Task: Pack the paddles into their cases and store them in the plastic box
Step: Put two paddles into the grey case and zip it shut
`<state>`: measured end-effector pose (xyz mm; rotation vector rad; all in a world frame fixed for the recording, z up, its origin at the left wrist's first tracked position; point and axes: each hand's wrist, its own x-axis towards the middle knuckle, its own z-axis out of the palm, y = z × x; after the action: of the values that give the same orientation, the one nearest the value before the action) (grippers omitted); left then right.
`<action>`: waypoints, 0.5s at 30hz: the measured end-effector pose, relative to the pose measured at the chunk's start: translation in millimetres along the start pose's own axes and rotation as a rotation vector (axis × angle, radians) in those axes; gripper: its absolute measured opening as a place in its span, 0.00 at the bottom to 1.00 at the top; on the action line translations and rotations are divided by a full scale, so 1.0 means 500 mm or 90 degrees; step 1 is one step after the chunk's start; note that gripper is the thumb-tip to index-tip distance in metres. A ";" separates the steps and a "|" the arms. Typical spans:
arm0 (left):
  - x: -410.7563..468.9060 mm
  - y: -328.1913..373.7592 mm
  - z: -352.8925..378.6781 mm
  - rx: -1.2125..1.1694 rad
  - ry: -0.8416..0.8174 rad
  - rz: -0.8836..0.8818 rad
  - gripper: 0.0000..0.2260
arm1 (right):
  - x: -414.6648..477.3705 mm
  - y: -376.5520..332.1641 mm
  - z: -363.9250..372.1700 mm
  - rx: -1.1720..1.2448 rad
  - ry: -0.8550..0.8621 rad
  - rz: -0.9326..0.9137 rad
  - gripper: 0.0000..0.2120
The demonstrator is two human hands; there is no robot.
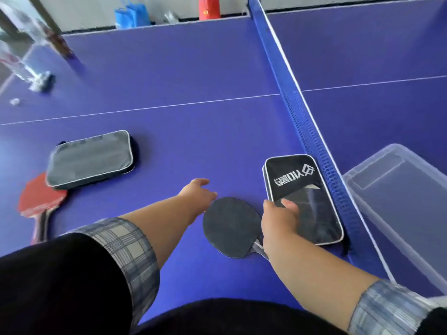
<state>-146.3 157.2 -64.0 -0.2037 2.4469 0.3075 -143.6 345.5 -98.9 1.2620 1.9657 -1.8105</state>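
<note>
From my remote feed: my right hand [280, 216] pinches the near edge of the black printed case [302, 197] beside the net [312, 131]; my left hand [198, 192], grip spread, hovers at the black paddle [229, 226] on the blue surface [193, 117]. The red paddle [41, 197] lies tucked under the gray case [89, 160]. The clear plastic box [399, 201] waits right.

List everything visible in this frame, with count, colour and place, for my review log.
paddle, black face: 1, black, near centre, between the hands
paddle, red face: 1, red, left edge, partly under the grey case
grey case: 1, grey, left
black case: 1, black with white print, beside the net
plastic box: 1, clear, right, beyond the net
net: 1, blue
table: 1, blue
bags: blue and red, far wall
left hand: open, by the black paddle
right hand: on the black case's near end
</note>
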 end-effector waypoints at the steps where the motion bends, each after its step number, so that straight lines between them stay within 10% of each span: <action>1: -0.008 -0.045 0.001 -0.173 0.058 -0.051 0.24 | -0.019 -0.003 0.035 -0.025 -0.039 -0.018 0.26; 4: -0.015 -0.179 -0.017 -0.733 0.199 -0.231 0.24 | -0.069 -0.002 0.136 -0.113 -0.125 -0.085 0.23; 15: -0.055 -0.723 -0.017 -0.664 0.395 -0.357 0.20 | -0.236 0.058 0.586 -0.362 -0.293 -0.268 0.23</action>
<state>-50.0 -190.4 -101.1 -1.5776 2.3863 1.3888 -166.8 29.6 -114.4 0.2498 2.3124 -1.3447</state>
